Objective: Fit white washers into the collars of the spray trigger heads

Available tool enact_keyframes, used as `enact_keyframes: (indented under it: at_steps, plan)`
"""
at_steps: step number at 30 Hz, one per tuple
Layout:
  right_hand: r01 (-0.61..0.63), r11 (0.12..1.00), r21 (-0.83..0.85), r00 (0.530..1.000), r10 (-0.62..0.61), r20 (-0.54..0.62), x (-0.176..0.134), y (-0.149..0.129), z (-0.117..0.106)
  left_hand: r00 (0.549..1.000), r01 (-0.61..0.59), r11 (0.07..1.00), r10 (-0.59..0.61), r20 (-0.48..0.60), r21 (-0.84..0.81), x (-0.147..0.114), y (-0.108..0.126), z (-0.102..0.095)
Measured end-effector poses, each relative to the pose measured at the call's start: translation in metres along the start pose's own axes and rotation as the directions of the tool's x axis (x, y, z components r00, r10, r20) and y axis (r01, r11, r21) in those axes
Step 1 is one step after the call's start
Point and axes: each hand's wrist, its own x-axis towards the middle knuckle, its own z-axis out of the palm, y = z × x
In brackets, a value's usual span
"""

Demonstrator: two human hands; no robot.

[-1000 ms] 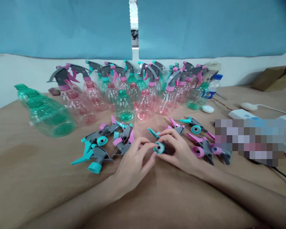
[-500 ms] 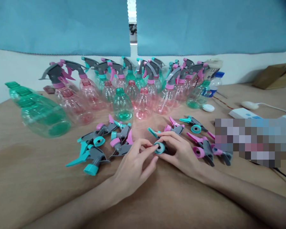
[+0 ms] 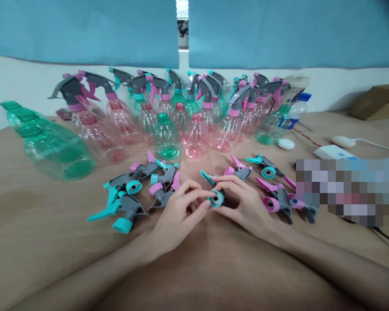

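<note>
A grey trigger spray head with a teal collar (image 3: 217,199) is held low over the table, its open underside facing me. My right hand (image 3: 249,204) is closed round its body from the right, hiding most of the grey part; the teal trigger sticks out beyond the fingers. From the left, my left hand (image 3: 180,212) has its thumb and index finger at the collar's rim, pinching it. Just left of that hand lies a spray head with a pink collar (image 3: 156,188). A spray head with a teal collar (image 3: 122,225) lies nearer the left front.
Several spray heads lie to the right, one with a pink collar (image 3: 270,204). Behind stand open bottles, including a green bottle (image 3: 167,140) and a pink bottle (image 3: 196,138), with assembled spray bottles at the wall. Green bottles (image 3: 56,151) stand left; a white power strip (image 3: 335,152) lies right.
My left thumb has come up against the collar's edge, and its fingertips have drawn back from the collar's centre to the rim. My right hand keeps its hold. The view has shifted slightly.
</note>
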Motion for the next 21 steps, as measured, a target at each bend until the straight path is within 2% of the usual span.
enact_keyframes:
  at_steps: [10, 16, 21]
  plan:
    - [0.01, 1.0, -0.011, 1.0, -0.01, 0.024, 0.0003, 0.0012, 0.001, 0.999, 0.044, 0.998, -0.043, 0.024, -0.041, 0.0017, 0.0023, -0.0006]
    - [0.031, 0.999, -0.023, 0.999, -0.03, 0.044, -0.0008, 0.0011, 0.0016, 0.999, -0.003, 1.0, 0.002, 0.052, 0.008, 0.002, 0.0004, 0.0016]
    - [0.065, 0.997, -0.03, 0.996, -0.063, 0.065, -0.0027, 0.0033, 0.0025, 1.0, -0.012, 0.996, 0.01, 0.018, 0.091, 0.0009, 0.0003, 0.0031]
